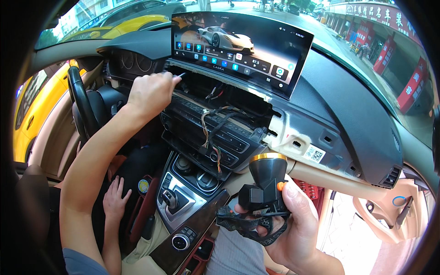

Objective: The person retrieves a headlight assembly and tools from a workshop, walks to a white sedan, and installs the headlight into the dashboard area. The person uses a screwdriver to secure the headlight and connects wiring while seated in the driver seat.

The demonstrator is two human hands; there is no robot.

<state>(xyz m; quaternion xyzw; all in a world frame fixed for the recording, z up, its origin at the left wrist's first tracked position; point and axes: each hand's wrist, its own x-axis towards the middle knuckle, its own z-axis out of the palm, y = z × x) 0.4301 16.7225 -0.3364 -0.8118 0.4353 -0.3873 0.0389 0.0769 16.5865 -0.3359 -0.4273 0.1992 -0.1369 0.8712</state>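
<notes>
My left hand (152,93) is closed in a fist at the left end of the dashboard opening (238,99), below the screen. A thin, pale metallic tip (182,75) sticks out past its thumb; the rest is hidden in the fist. My right hand (300,220) holds up a black headlamp (267,176) with a gold rim, in front of the passenger side. Its thumb lies against the orange button (281,186). The dark printed strap (252,227) is bunched among the fingers. Loose wires (206,126) hang from the opening over the control panel.
A wide lit screen (238,50) stands on the dash. Left are the steering wheel (82,98) and another person's hand (116,197), resting on their lap. The gear lever (169,198) and round knob (180,241) sit on the console. Right, the passenger door (389,215) stands open.
</notes>
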